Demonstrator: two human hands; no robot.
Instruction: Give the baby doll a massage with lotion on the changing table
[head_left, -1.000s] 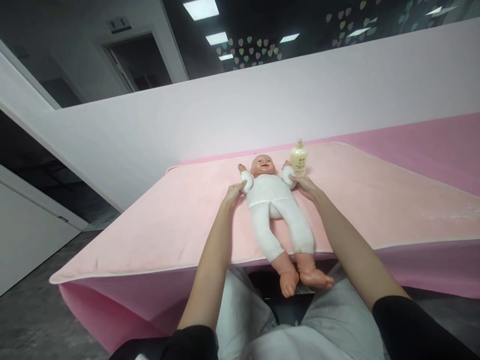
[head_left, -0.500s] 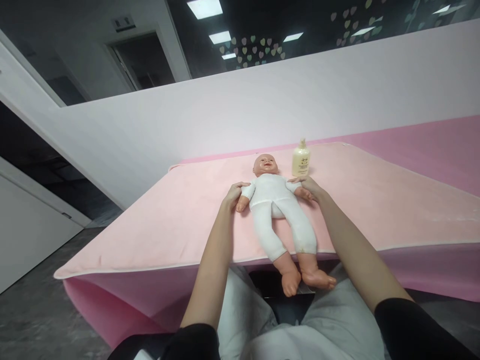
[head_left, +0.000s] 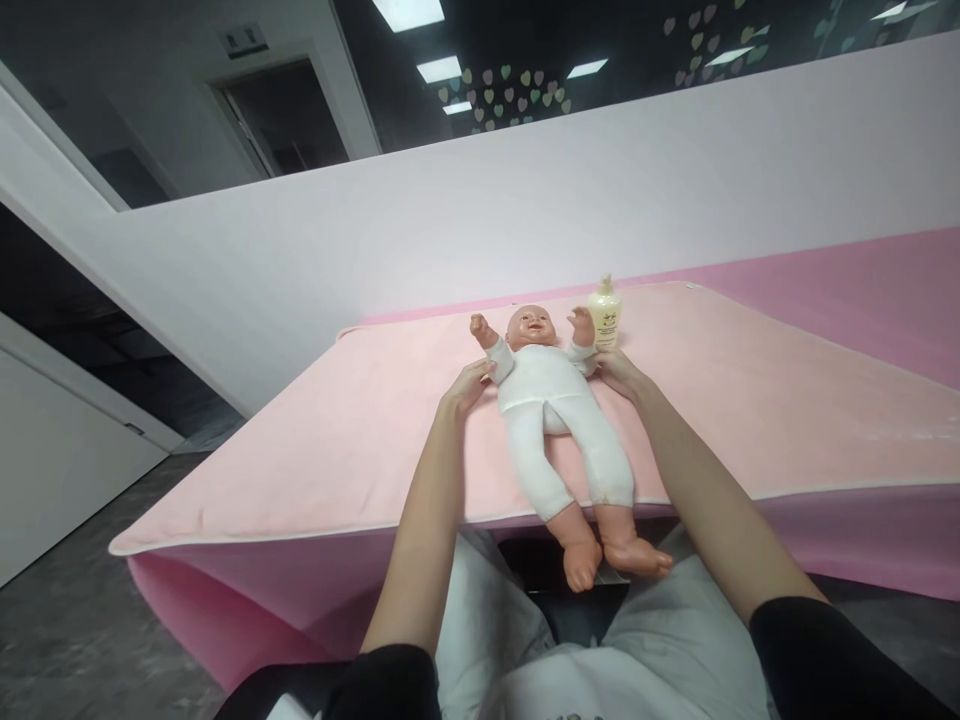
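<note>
A baby doll point(head_left: 544, 378) with a white cloth body lies face up on the pink blanket point(head_left: 360, 430), its feet hanging over the near edge. Both of its arms point up beside its head. My left hand point(head_left: 469, 385) is closed at the doll's arm on the left side, around the elbow. At the other elbow, my right hand point(head_left: 619, 370) closes on the white sleeve; its fingertips are partly hidden. Just behind that arm stands a pale yellow pump bottle point(head_left: 606, 312), upright and partly covered by the doll's hand.
A white wall point(head_left: 300, 260) rises along the table's far side, with a dark window point(head_left: 570, 60) above it. Pink cloth point(head_left: 862, 270) shows beneath the blanket. My lap point(head_left: 495, 610) is under the near edge, below the doll's feet.
The doll's arms have swung from lying down at its sides to pointing up by its head. My hands have stayed near its elbows, with small shifts.
</note>
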